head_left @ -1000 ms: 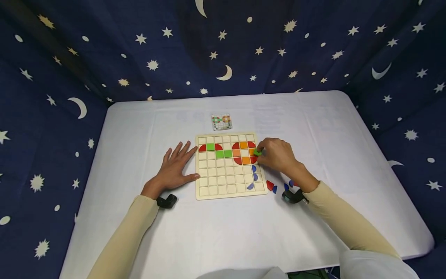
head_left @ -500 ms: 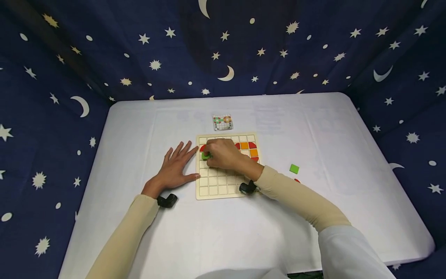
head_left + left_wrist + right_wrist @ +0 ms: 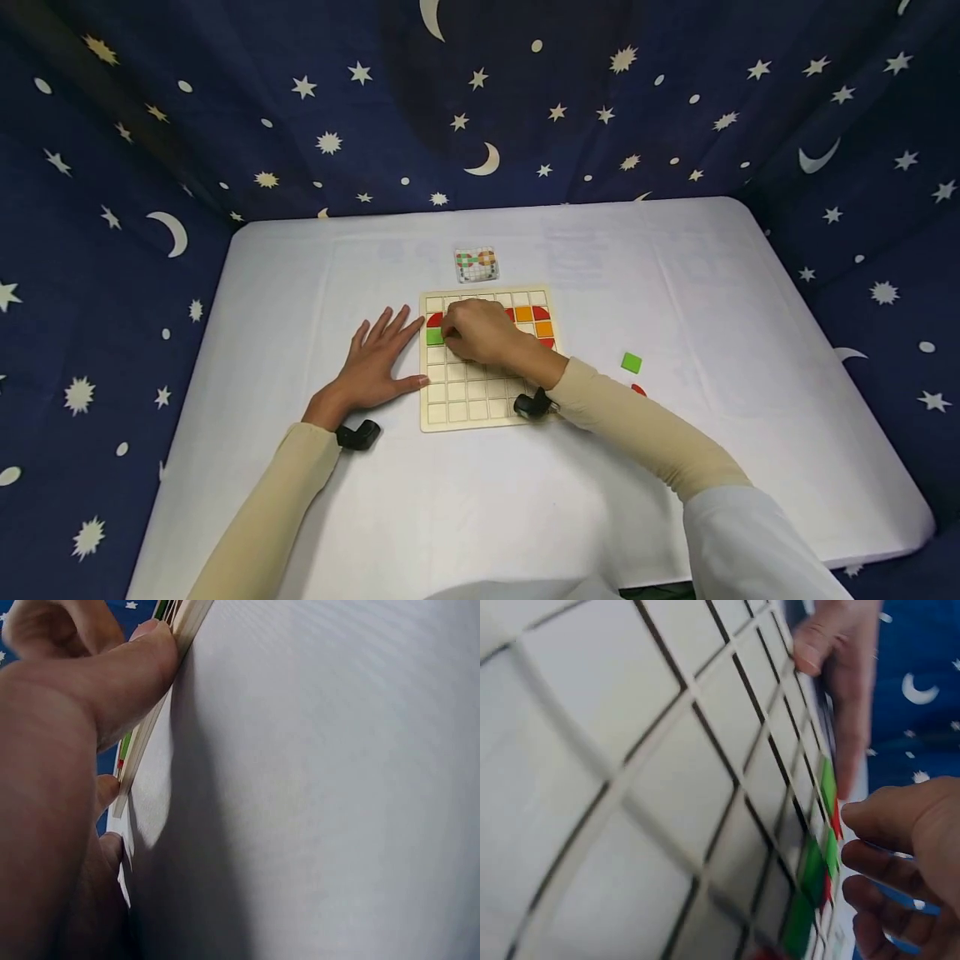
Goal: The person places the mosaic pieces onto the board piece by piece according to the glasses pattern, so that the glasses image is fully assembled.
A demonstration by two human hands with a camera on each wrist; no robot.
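A wooden grid board (image 3: 457, 390) lies on the white table, with red, green and orange tiles in its upper rows. My left hand (image 3: 371, 354) is spread flat beside it, thumb and index fingertips at its left edge; the left wrist view has the thumb (image 3: 142, 667) on that edge. Over the upper middle of the board is my right hand (image 3: 480, 332), hiding several tiles. Its bent fingers (image 3: 874, 892) show nothing between them in the right wrist view. Just left of its fingertips, a green square tile (image 3: 434, 336) lies in the left column, below a red rounded tile (image 3: 435, 320).
A small pattern card (image 3: 476, 265) lies behind the board. To the right are a loose green square (image 3: 632, 362) and a red piece (image 3: 638, 389), partly behind the right sleeve (image 3: 652, 425). A dark star-patterned curtain (image 3: 405, 108) surrounds the table.
My right hand has moved left from the board's right edge, carrying a green tile, and has let go of it in the left column. My left hand has stayed in place.
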